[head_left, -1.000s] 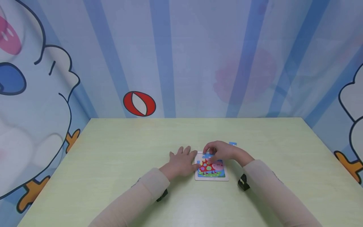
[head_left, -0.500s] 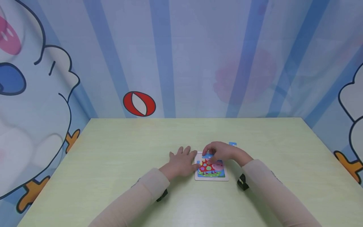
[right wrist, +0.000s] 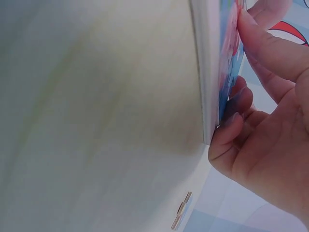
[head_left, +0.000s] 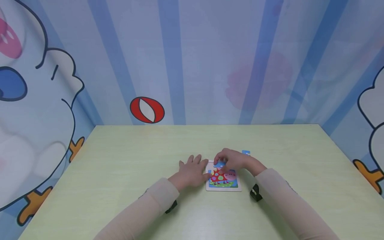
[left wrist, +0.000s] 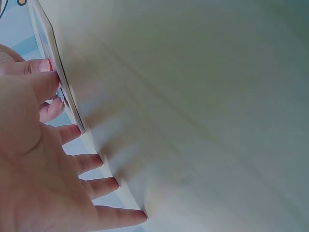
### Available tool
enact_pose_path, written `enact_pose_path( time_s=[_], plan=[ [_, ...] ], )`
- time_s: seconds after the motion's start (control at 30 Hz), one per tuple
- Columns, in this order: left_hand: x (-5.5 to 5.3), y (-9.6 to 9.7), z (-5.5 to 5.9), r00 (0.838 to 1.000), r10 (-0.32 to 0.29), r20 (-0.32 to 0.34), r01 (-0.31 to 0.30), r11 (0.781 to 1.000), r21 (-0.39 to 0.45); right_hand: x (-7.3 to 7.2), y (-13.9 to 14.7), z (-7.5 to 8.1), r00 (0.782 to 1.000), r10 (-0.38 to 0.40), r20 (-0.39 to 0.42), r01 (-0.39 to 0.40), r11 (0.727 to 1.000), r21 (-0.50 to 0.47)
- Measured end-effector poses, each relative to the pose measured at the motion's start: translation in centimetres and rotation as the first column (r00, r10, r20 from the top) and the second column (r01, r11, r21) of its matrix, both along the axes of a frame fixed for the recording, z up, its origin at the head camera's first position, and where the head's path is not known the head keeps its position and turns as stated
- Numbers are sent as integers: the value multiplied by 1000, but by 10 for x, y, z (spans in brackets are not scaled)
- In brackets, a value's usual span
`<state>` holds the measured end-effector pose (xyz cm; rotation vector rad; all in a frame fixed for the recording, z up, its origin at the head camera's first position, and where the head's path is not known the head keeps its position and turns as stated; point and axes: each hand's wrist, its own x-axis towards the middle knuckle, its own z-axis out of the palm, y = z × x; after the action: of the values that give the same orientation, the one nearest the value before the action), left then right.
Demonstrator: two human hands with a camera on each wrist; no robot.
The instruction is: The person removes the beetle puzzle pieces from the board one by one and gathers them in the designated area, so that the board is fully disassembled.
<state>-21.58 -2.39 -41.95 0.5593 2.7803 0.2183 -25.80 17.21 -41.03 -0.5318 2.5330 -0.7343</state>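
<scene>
A small square jigsaw puzzle (head_left: 223,189) in a white frame lies on the table, with a pink pig and a red spotted body on it. My left hand (head_left: 192,172) rests at its left side, fingers spread on the table and thumb on the frame's edge. Over the puzzle's upper part, my right hand (head_left: 234,159) has curled fingers and pinches a blue puzzle piece (head_left: 220,164) between thumb and fingers. In the right wrist view, that hand's fingertips are at the puzzle face (right wrist: 226,72); the piece's edges are partly hidden.
A loose blue puzzle piece (head_left: 246,152) lies on the pale table (head_left: 135,160) beyond my right wrist. Behind the table's back edge hangs a striped blue backdrop (head_left: 204,66) with cartoon prints. Each wrist wears a black strap (head_left: 256,192).
My right hand shifts very slightly to the left, uncovering more of the loose piece behind the wrist. The left hand and the puzzle frame stay in place.
</scene>
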Motion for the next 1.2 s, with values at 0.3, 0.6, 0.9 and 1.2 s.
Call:
enact_pose_path(
  time_s=[0.3, 0.6, 0.9, 1.2],
  plan=[
    [0, 0, 1, 1000, 5, 4, -5, 1000, 3, 1, -1, 2, 1000, 10, 22, -9, 1000, -30],
    [2, -1, 3, 1000, 2, 10, -2, 1000, 12, 2, 0, 2, 1000, 4, 27, -2, 997, -73],
    [2, 0, 3, 1000, 1, 7, -1, 1000, 15, 0, 4, 1, 998, -43, 43, 46, 996, -75],
    [3, 0, 3, 1000, 4, -3, -4, 1000, 17, -2, 12, -1, 999, -24, 44, 29, 991, -127]
  ],
)
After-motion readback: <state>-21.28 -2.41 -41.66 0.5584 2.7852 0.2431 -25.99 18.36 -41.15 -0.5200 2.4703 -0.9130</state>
